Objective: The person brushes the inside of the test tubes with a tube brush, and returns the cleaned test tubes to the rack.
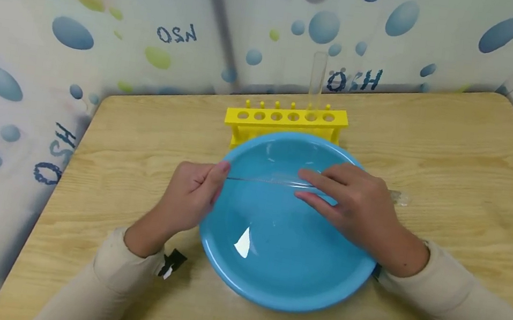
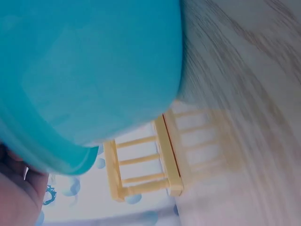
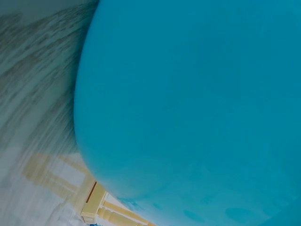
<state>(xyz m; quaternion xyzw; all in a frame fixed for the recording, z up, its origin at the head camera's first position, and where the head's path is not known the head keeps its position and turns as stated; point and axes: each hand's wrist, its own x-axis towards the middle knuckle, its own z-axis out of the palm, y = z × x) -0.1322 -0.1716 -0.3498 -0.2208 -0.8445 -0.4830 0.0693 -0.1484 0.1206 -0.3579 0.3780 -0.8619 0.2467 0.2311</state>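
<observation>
Over the blue basin (image 1: 282, 260), a clear glass test tube (image 1: 399, 198) lies level, its far right end sticking out past the right hand. My right hand (image 1: 359, 206) holds this tube from above, thumb on the near side and fingers on the far side. A thin wire-like rod (image 1: 249, 179) runs leftward from the tube. My left hand (image 1: 194, 189) grips the rod's left end in a fist above the basin's left rim. Only part of that hand shows at the lower left of the left wrist view; the basin's outer wall (image 3: 188, 103) fills most of the right wrist view.
Behind the basin stands a yellow test tube rack (image 1: 286, 118) with one upright glass tube (image 1: 317, 79) in it. The wooden table (image 1: 469, 172) backs onto a wall covering (image 1: 270, 54) with blue and green drops. A small black object (image 1: 173, 262) shows beside the left cuff.
</observation>
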